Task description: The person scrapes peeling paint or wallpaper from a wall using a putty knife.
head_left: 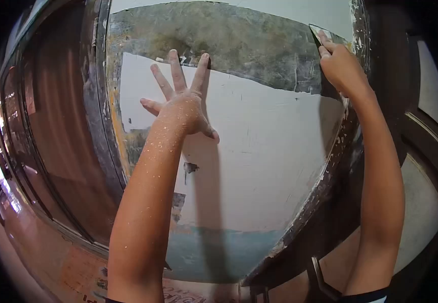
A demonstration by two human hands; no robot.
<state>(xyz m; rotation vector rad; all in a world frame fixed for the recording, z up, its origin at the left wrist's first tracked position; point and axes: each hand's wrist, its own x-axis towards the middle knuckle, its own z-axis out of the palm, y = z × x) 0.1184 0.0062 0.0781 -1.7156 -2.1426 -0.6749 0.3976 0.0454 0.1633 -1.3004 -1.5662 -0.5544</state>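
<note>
Scraper point(316, 31) at upper right of painted wall panel point(264, 161), blade against the surface, grasped in right hand point(341, 65) with fingers clenched round it. Left hand point(183, 108) pressed flat on white paint just below dark bare band point(239, 45), fingers spread, released, holding nothing. Pale flecks across left forearm point(153, 187).

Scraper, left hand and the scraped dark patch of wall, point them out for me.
scraper point(336, 39), head view, on its flat blade beside the fingertip.
left hand point(183, 105), head view, back of the hand.
scraped dark patch point(249, 45), head view, middle of the bare area.
</note>
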